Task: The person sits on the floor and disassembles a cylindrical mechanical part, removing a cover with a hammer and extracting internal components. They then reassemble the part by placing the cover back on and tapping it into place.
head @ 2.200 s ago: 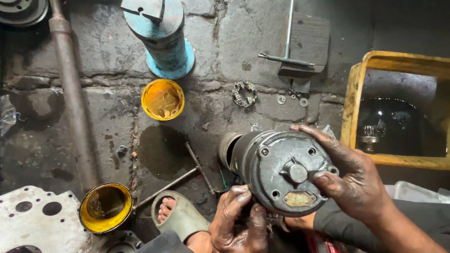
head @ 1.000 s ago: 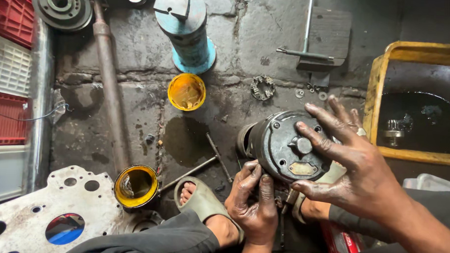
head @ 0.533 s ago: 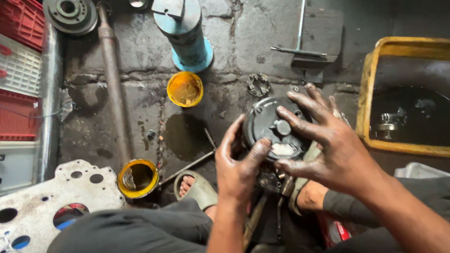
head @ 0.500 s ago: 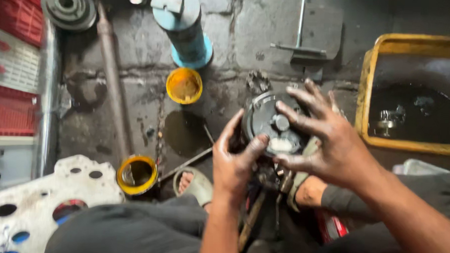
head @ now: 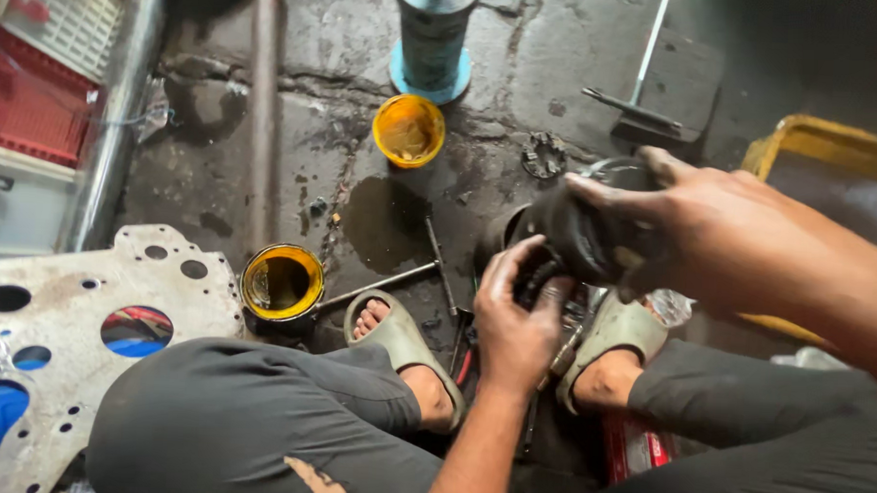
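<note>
A dark round metal motor housing (head: 580, 237) is held just above the greasy floor, between my feet in grey sandals. My right hand (head: 711, 237) is clamped over its top and far side, covering most of it. My left hand (head: 514, 322) grips its near lower edge from below, fingers curled on the rim. The housing is tilted away from me, and its face is hidden.
A yellow cap (head: 408, 131) and a yellow tin (head: 282, 282) sit on the floor to the left, with a blue cylinder (head: 431, 37), a long steel pipe (head: 263, 114) and a T-handle wrench (head: 408, 275). A perforated metal plate (head: 66, 331) lies bottom left, a yellow crate (head: 831, 148) stands right.
The housing's face was turned toward me earlier; now it is tilted away under my right hand. My left hand moved from below onto the housing's rim. The view shifted right.
</note>
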